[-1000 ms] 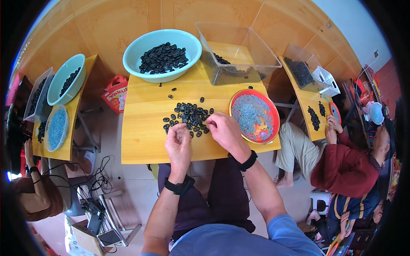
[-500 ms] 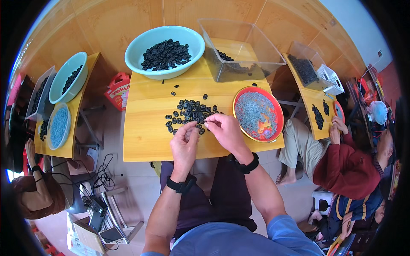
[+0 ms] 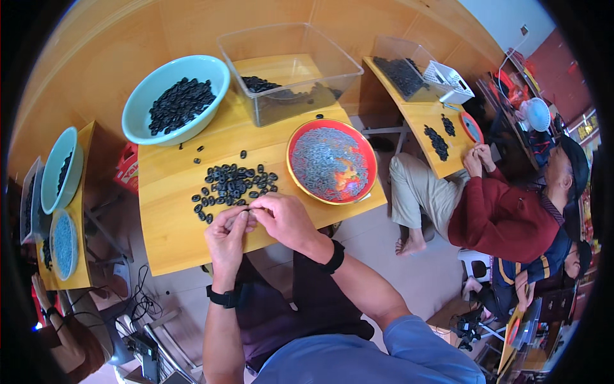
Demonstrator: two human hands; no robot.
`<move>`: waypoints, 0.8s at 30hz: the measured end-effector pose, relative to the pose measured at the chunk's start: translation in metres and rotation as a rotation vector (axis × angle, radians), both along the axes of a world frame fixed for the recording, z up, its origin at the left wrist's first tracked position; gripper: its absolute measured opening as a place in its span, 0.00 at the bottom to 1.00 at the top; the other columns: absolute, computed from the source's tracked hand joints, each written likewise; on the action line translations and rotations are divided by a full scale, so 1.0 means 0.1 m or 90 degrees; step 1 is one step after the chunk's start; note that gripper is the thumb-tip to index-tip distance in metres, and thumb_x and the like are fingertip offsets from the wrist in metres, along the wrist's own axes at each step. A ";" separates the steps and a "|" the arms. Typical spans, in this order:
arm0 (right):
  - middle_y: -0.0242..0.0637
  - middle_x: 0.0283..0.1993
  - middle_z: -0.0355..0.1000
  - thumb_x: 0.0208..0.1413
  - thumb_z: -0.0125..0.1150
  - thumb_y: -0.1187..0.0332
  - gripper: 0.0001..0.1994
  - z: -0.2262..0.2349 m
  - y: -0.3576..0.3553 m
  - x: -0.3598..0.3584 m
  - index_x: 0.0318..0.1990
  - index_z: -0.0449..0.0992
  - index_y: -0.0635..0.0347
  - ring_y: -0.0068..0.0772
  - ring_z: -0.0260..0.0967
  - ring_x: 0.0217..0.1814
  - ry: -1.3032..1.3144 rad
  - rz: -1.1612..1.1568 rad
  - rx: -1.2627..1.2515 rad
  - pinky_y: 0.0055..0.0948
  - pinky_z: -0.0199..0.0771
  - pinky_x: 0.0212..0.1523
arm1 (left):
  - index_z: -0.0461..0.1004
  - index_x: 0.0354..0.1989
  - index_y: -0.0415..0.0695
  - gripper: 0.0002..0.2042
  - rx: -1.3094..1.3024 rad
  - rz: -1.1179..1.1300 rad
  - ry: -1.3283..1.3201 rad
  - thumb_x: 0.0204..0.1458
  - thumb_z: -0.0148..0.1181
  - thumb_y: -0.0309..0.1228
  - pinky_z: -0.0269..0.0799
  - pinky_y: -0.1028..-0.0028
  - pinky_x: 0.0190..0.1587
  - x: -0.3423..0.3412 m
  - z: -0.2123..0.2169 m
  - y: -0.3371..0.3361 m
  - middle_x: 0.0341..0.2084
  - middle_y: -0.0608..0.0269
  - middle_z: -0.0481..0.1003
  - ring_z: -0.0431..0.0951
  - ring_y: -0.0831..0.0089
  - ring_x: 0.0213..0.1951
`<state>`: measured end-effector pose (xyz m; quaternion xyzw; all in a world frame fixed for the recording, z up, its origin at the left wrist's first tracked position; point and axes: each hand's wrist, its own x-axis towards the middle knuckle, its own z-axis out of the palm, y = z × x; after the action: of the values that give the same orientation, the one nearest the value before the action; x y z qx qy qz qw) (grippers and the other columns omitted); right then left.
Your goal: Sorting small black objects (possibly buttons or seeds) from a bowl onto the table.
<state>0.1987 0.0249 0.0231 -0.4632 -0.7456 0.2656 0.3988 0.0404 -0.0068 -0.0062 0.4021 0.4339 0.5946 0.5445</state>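
Note:
My left hand (image 3: 228, 232) and my right hand (image 3: 283, 219) meet just over the near side of the wooden table (image 3: 171, 240). Fingertips of both are pinched together around a small black piece (image 3: 248, 210), mostly covered by the fingers. Right beyond them lies a loose pile of small black oval pieces (image 3: 229, 182), some showing two holes. A round red tray (image 3: 369, 168) with a yellow rim stands to the right of the pile, holding many thin grey metal pins (image 3: 323, 153).
At the back stand a pale blue basin (image 3: 135, 121) and a clear plastic bin (image 3: 288, 110), both holding black pieces. A person in a dark red top (image 3: 492, 211) works at a side table (image 3: 419, 137) on the right. Another table (image 3: 82, 256) with basins is at left.
The view has swung, so the table now sits further left and tilted. My hands have drawn closer together, their fingertips now meeting at the small black piece.

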 end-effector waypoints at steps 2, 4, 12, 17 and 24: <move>0.43 0.31 0.76 0.55 0.63 0.72 0.05 0.10 -0.04 0.07 0.36 0.80 0.63 0.40 0.75 0.29 0.029 -0.017 -0.049 0.33 0.73 0.30 | 0.77 0.45 0.33 0.07 0.005 0.033 0.038 0.61 0.58 0.21 0.79 0.77 0.40 -0.01 0.01 -0.01 0.33 0.57 0.81 0.82 0.74 0.35; 0.42 0.31 0.76 0.55 0.63 0.71 0.05 0.21 -0.03 0.27 0.36 0.80 0.62 0.41 0.75 0.28 0.020 -0.033 -0.052 0.33 0.72 0.29 | 0.77 0.45 0.32 0.07 0.005 0.033 0.015 0.60 0.59 0.20 0.80 0.74 0.44 -0.01 0.00 -0.01 0.35 0.55 0.81 0.83 0.72 0.38; 0.47 0.31 0.78 0.52 0.62 0.68 0.05 0.50 0.26 1.31 0.32 0.82 0.57 0.51 0.78 0.36 -0.383 -0.304 -0.127 0.45 0.77 0.38 | 0.77 0.46 0.31 0.08 0.011 0.064 0.007 0.58 0.60 0.18 0.80 0.74 0.48 0.02 -0.03 0.02 0.37 0.55 0.81 0.82 0.72 0.41; 0.47 0.32 0.79 0.52 0.63 0.66 0.06 0.42 0.29 1.40 0.32 0.83 0.55 0.52 0.78 0.37 -0.426 -0.301 -0.193 0.47 0.78 0.40 | 0.77 0.46 0.31 0.09 -0.027 0.068 0.030 0.57 0.60 0.17 0.79 0.76 0.47 0.05 0.00 0.02 0.37 0.57 0.81 0.82 0.75 0.40; 0.47 0.31 0.79 0.49 0.62 0.69 0.05 0.38 0.31 1.33 0.29 0.84 0.54 0.50 0.78 0.37 -0.470 -0.292 -0.191 0.46 0.77 0.41 | 0.78 0.42 0.33 0.06 -0.007 0.052 0.044 0.58 0.61 0.18 0.75 0.80 0.46 0.05 0.04 0.00 0.38 0.61 0.81 0.80 0.79 0.40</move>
<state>0.3312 0.0562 0.0606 -0.7326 -0.6692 0.0923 0.0836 0.0456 -0.0066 -0.0018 0.4014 0.4717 0.5999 0.5064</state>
